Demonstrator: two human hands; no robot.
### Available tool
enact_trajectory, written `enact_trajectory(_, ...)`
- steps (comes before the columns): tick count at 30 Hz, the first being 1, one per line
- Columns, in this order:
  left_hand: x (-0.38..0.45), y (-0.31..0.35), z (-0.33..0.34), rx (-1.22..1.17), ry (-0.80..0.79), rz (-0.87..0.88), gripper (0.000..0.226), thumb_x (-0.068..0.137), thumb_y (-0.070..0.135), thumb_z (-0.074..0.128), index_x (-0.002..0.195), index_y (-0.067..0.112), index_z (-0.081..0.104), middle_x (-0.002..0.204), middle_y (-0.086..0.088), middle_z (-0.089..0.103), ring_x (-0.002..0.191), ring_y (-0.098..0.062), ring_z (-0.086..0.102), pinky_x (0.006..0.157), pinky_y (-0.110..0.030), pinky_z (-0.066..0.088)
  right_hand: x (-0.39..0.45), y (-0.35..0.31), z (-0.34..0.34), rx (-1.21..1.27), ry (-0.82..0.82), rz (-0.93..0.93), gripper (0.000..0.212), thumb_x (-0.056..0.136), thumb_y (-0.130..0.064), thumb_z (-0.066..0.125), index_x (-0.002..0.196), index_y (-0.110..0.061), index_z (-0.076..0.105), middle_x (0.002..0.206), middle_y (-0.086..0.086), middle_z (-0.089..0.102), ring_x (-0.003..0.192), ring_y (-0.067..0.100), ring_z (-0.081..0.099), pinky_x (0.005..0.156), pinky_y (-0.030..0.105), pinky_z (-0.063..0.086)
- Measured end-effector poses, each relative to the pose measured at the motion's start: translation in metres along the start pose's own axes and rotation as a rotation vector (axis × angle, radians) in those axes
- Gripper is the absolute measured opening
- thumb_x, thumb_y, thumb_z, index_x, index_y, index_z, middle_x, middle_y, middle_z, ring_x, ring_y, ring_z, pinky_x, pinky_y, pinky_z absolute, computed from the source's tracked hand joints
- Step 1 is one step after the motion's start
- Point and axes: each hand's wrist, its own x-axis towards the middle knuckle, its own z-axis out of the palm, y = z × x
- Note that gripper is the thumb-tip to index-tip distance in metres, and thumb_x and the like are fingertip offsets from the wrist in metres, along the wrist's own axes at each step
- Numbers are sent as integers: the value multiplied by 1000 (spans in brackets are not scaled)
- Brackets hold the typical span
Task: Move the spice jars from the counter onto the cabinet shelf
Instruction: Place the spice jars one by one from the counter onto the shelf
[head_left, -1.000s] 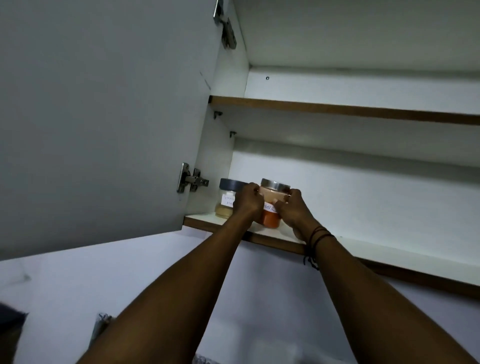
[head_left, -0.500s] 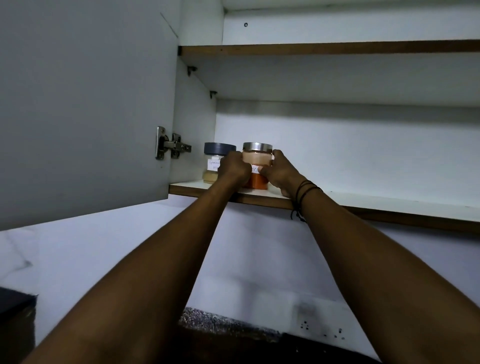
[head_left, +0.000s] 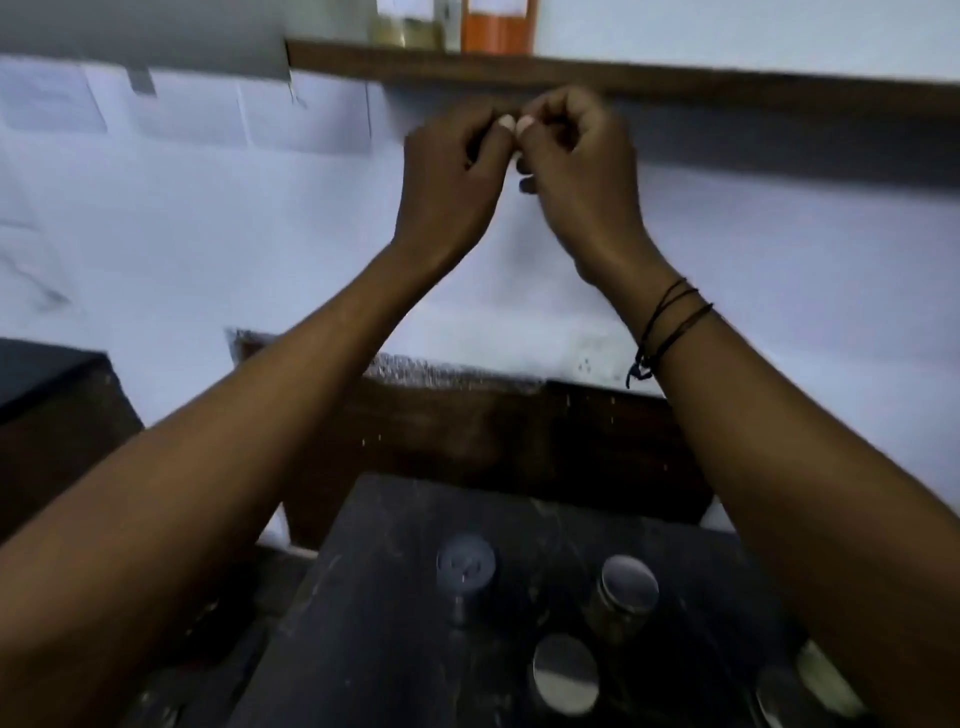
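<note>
Jars wait upright on the dark counter (head_left: 395, 613) straight below both hands: grey-lidded one (head_left: 466, 564), two steel-lidded (head_left: 628, 584) (head_left: 566, 673), perhaps more cut off at right. Two stand on the shelf (head_left: 623, 78). Left hand (head_left: 447, 176) and right hand (head_left: 582, 182) are loosely curled, empty; right seems nearer the steel lids.

1. Both forearms are bare, with no sleeves in sight.
2. The right wrist wears thin black thread bands (head_left: 670, 325), several strands, with a small knotted end dangling.
3. The left wrist carries nothing.
</note>
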Motion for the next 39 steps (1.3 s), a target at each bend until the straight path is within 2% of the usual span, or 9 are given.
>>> enact_trajectory(6,-185,-56,23,11,-224,-372,28,91,10,50,108,12,72,104,-3,75,93,-10,67,85,-24,50,-165,102,26,-63,-93,342,11,93,-15,54,102,-14,61,93,2,68,86,23,66,78,37,54)
enact_trajectory(10,-287,-93,33,48,-387,-525,29,92,6,52,112,12,71,106,-5,75,95,-10,66,81,-9,46,-262,160,49,-158,-185,553,20,99,-16,49,115,-14,60,108,5,69,98,21,65,77,23,44)
enact_trajectory(18,-390,-145,44,280,-706,-549,21,91,12,50,101,11,68,97,-9,70,88,-20,63,80,-34,50,-353,225,67,-450,-490,740,23,100,-27,39,112,-17,56,118,10,54,105,26,55,94,44,49)
enact_trajectory(21,-413,-159,40,381,-789,-649,38,95,22,49,130,10,54,129,-11,59,117,-24,56,104,-38,45,-378,230,70,-472,-663,825,32,93,-32,49,123,-20,49,130,10,42,113,27,50,99,46,47)
enact_trajectory(23,-424,-164,38,322,-816,-794,53,97,25,50,146,9,37,147,-14,43,132,-28,46,111,-41,41,-395,231,72,-494,-770,785,63,84,-30,64,138,-21,35,138,13,33,120,33,46,99,45,47)
enact_trajectory(26,-431,-168,40,249,-800,-884,60,96,27,53,150,12,30,150,-14,39,135,-28,43,110,-40,40,-409,233,80,-469,-794,801,91,82,-31,73,149,-27,12,145,18,20,124,36,45,97,42,48)
enact_trajectory(32,-421,-164,37,63,-535,-1091,57,93,27,58,146,18,36,137,-8,55,115,-19,59,88,-27,54,-395,234,83,-506,-475,644,62,86,-30,67,135,-23,30,138,8,43,122,29,51,96,44,51)
enact_trajectory(36,-388,-145,32,-40,-289,-1135,21,98,39,46,108,27,60,115,-4,63,99,-12,63,85,-36,58,-367,227,70,-358,-316,575,82,79,-40,76,144,-19,30,141,7,46,126,24,47,100,41,49)
enact_trajectory(39,-354,-131,23,-80,-236,-1092,30,101,33,42,87,17,64,91,-5,65,83,-15,62,68,-30,50,-341,216,54,-197,-203,501,82,74,-32,84,139,-14,38,138,9,42,124,20,47,99,32,49)
